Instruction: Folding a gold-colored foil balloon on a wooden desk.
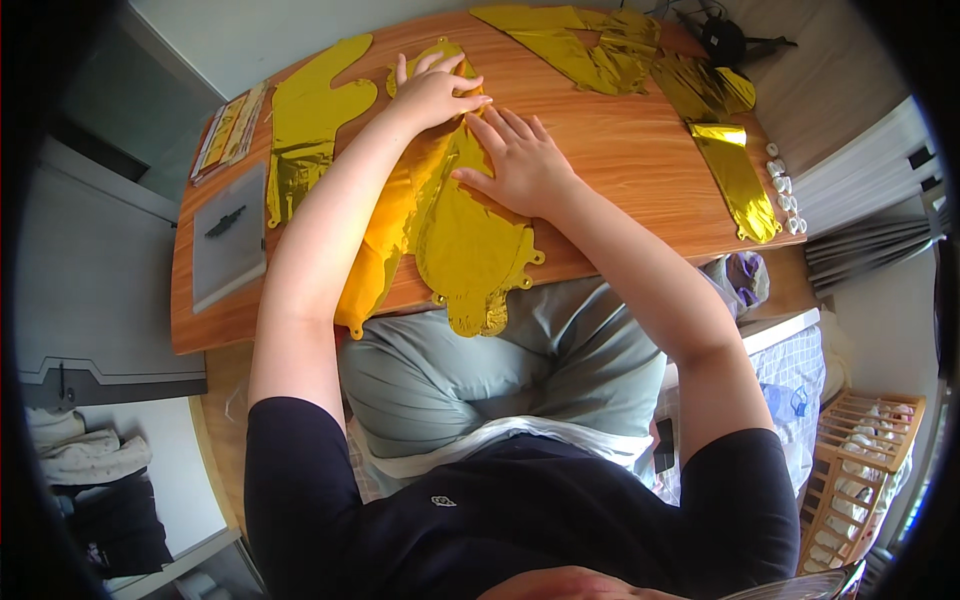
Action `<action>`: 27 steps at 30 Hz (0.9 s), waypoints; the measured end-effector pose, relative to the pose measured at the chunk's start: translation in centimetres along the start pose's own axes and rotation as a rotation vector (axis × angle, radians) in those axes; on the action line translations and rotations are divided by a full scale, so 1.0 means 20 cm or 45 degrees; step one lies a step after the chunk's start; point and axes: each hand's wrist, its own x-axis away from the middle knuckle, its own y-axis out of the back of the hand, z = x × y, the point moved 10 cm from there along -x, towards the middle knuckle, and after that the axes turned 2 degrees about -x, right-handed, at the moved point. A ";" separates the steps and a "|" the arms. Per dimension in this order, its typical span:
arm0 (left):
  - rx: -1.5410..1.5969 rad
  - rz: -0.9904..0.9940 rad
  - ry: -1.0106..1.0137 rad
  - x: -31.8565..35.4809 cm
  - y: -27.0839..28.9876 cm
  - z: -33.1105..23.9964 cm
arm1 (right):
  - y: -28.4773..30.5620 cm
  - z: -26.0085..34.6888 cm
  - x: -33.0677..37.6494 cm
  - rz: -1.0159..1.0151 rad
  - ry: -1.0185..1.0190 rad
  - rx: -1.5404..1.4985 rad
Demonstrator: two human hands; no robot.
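A flat gold foil balloon (470,240) lies on the wooden table in front of me, its tabbed near end hanging past the table edge over my lap. A shiny orange-gold fold of foil (385,240) runs along its left side, partly behind my left forearm. My left hand (432,95) rests on the far end of the foil with its fingers spread. Just right of it, my right hand (525,165) lies palm down, fingers apart, at the balloon's right edge. The fingertips of both hands are close together.
More flat gold foil balloons lie at the left (315,110), the far side (590,50) and the right (735,175). A clear plastic folder (228,245) and a stack of papers (228,130) are on the left. Small white items (785,190) line the right edge. A black device (722,40) sits far right.
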 end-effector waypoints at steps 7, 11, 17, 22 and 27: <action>0.120 0.077 0.025 0.01 -0.06 -0.01 | 0.01 0.00 0.00 -0.028 0.009 0.009; 0.471 0.059 0.052 -0.01 -0.07 0.03 | 0.00 -0.01 0.01 -0.008 0.001 0.004; 0.554 -0.264 -0.039 -0.02 0.11 0.32 | 0.00 0.01 0.00 0.063 -0.019 -0.011; 0.382 0.016 0.161 -0.02 0.00 0.34 | -0.02 -0.03 0.01 0.093 -0.050 -0.021; 0.132 0.142 0.083 0.01 -0.07 0.27 | -0.01 -0.02 0.01 0.086 -0.042 -0.031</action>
